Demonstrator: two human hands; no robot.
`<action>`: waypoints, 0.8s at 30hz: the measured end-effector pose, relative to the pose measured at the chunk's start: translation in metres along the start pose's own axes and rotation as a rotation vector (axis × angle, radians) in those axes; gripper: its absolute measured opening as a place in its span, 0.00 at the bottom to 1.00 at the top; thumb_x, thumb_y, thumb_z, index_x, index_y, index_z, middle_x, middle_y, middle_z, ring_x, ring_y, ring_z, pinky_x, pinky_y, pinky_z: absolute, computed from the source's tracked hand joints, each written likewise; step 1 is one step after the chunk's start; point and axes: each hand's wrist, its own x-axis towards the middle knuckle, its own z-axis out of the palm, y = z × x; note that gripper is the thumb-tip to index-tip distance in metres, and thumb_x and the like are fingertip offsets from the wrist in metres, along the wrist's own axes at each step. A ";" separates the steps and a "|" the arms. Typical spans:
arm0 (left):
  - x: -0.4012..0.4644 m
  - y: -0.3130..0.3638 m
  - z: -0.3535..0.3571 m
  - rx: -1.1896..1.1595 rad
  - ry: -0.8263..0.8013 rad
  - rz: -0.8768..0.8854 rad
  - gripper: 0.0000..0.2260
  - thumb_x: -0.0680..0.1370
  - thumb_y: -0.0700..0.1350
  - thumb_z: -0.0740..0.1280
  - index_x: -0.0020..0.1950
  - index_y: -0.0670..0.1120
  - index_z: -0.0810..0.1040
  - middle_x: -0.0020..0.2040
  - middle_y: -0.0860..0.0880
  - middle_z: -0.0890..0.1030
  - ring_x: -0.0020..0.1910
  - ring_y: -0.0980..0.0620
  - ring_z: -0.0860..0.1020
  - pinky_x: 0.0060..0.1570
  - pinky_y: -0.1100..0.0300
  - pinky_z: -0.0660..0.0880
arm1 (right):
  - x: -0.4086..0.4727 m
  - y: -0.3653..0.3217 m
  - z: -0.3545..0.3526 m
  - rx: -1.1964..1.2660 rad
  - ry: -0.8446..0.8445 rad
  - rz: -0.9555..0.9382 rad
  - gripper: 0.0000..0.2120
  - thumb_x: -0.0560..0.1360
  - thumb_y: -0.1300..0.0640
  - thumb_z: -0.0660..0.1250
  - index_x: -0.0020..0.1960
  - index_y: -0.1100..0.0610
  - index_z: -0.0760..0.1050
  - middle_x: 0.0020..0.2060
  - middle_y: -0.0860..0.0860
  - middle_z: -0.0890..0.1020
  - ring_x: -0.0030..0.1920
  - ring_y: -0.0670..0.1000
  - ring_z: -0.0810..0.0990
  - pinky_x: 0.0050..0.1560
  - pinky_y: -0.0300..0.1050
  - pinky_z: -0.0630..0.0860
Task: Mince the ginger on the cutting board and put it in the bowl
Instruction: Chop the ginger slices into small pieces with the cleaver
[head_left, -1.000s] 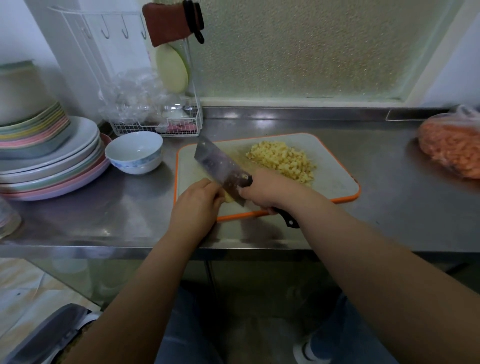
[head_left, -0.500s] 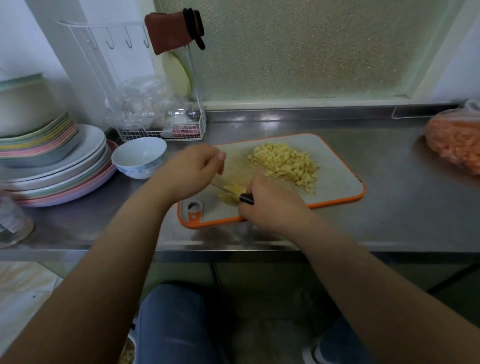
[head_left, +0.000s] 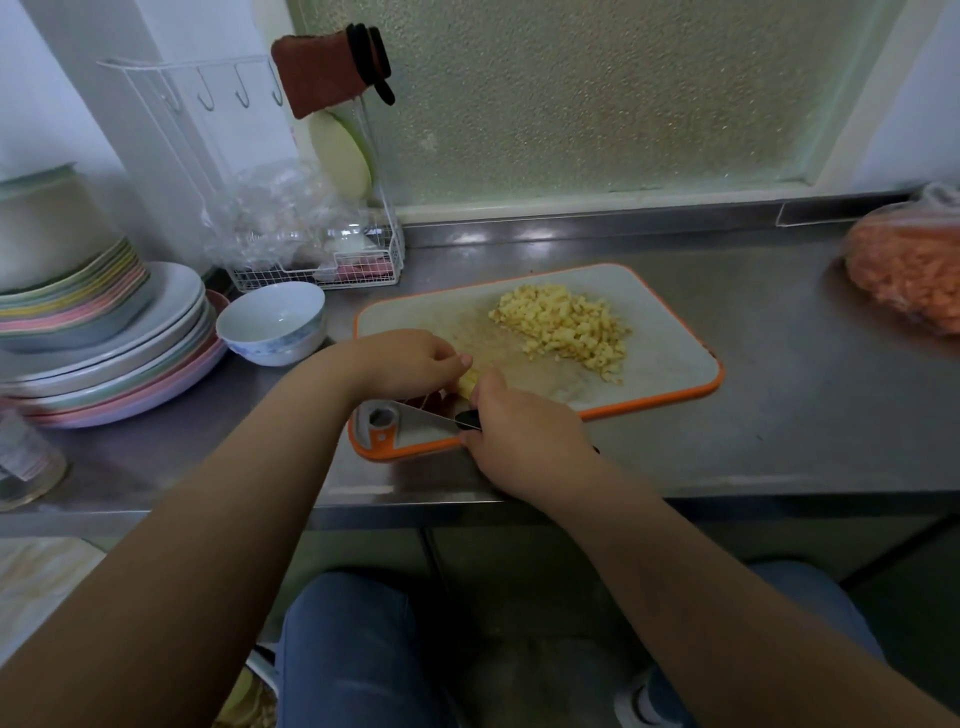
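A pile of minced ginger (head_left: 563, 325) lies on the far right part of the orange-rimmed cutting board (head_left: 670, 364). My right hand (head_left: 524, 441) grips the black handle of a cleaver (head_left: 431, 418), whose blade lies nearly flat over the board's near left corner. My left hand (head_left: 410, 364) is curled over a small yellow ginger piece (head_left: 466, 386) just above the blade. A white bowl (head_left: 270, 330) stands left of the board; it looks empty.
Stacked plates (head_left: 104, 353) and bowls fill the counter's left. A wire rack (head_left: 317, 265) with plastic bags stands behind the bowl. A bag of orange food (head_left: 909, 265) sits far right. A glass jar (head_left: 26, 462) is at the near left edge.
The cleaver came down from upright to lying low across the board's near left corner. My left hand lifted away, then returned onto the ginger piece beside the blade.
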 end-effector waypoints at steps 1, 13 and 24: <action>0.003 0.001 0.000 0.012 -0.009 -0.008 0.21 0.82 0.57 0.53 0.47 0.47 0.80 0.45 0.45 0.81 0.47 0.46 0.78 0.54 0.51 0.73 | -0.001 -0.001 0.000 0.002 -0.001 -0.008 0.18 0.78 0.54 0.63 0.65 0.56 0.62 0.49 0.53 0.80 0.46 0.56 0.79 0.39 0.47 0.68; 0.005 -0.003 -0.025 -0.019 0.590 0.235 0.15 0.80 0.52 0.59 0.49 0.44 0.80 0.44 0.48 0.77 0.45 0.48 0.75 0.47 0.54 0.71 | -0.001 0.007 -0.027 0.293 -0.079 0.068 0.12 0.77 0.48 0.64 0.56 0.54 0.67 0.47 0.51 0.78 0.47 0.53 0.77 0.45 0.48 0.72; 0.018 -0.029 0.022 0.107 0.101 0.317 0.34 0.72 0.57 0.70 0.75 0.57 0.61 0.77 0.53 0.58 0.74 0.47 0.56 0.73 0.51 0.53 | 0.022 0.075 -0.038 0.780 0.076 0.322 0.23 0.80 0.52 0.59 0.29 0.58 0.77 0.32 0.67 0.79 0.28 0.55 0.72 0.33 0.47 0.70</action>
